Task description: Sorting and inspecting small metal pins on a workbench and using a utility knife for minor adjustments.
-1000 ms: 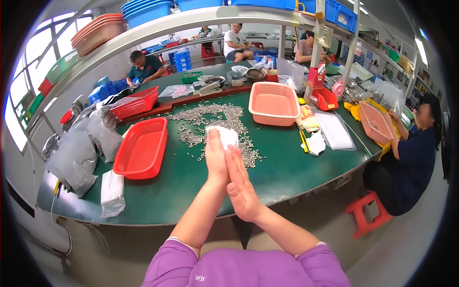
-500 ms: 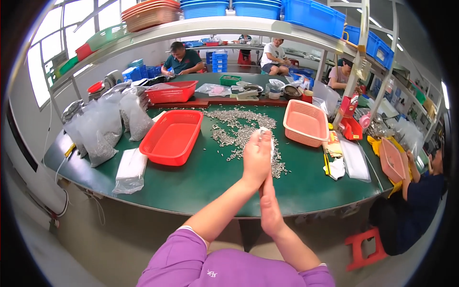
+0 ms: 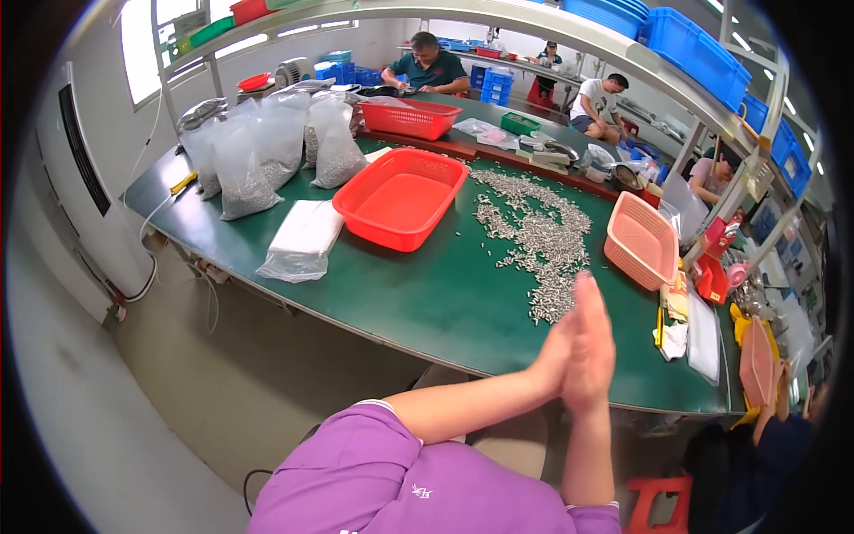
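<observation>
My left hand (image 3: 554, 351) and my right hand (image 3: 592, 350) are pressed together palm to palm above the green table (image 3: 463, 307), near its front edge. The right hand's fingers are stretched out and point away from me, slightly blurred. Much of the left hand's fingers is covered by the right, but the hand looks flat against it. No held object shows between them. Just beyond the fingertips spreads a pile of small silvery metal pins (image 3: 547, 236). To the left of the pile is a red plastic basin (image 3: 400, 200); to its right, a pink basket (image 3: 642, 238).
Clear bags filled with small grey parts (image 3: 253, 160) stand at the left, near a stack of plastic bags (image 3: 304, 233). A yellow cutter (image 3: 659, 327) lies at the right. A shelf with blue bins (image 3: 694, 53) crosses overhead. Several people sit nearby; a red stool (image 3: 660, 503) is at the lower right.
My view has turned left, so the table things appear farther right. My joined hands have come back from over the pins toward the table's front edge, still palm to palm.
</observation>
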